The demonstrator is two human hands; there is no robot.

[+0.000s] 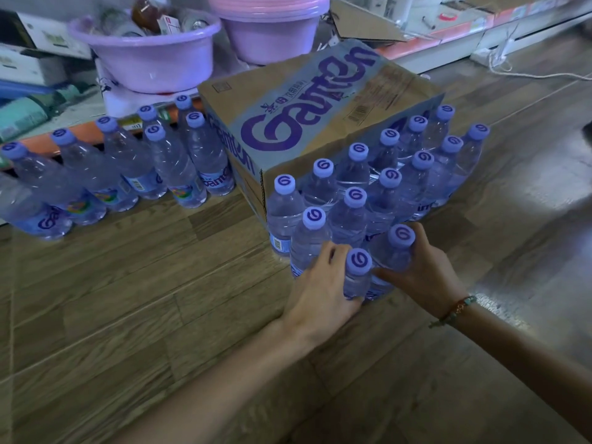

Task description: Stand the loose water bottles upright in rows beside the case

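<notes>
A closed cardboard case (320, 123) printed with purple lettering is seen on a wood-patterned floor (128, 315). Against its near-right side, water bottles with purple caps are stood upright in diagonal rows (384, 184). At the near end of these rows, two bottles are held. The nearest bottle (358, 274) is gripped by the left hand (320, 293), whose fingers are curled round its body below the cap. Just beside it, the next bottle (395, 251) is gripped by the right hand (423, 270), with fingers wrapped round its shoulder and the cap left showing above the grip. Both bottles are upright and touch their neighbours in the rows. A beaded bracelet (455, 310) is worn on the right wrist. To the left of the case, a second group of bottles (128, 168) is stood along a shelf base. Behind the case, two purple plastic basins (153, 56) are seen.
</notes>
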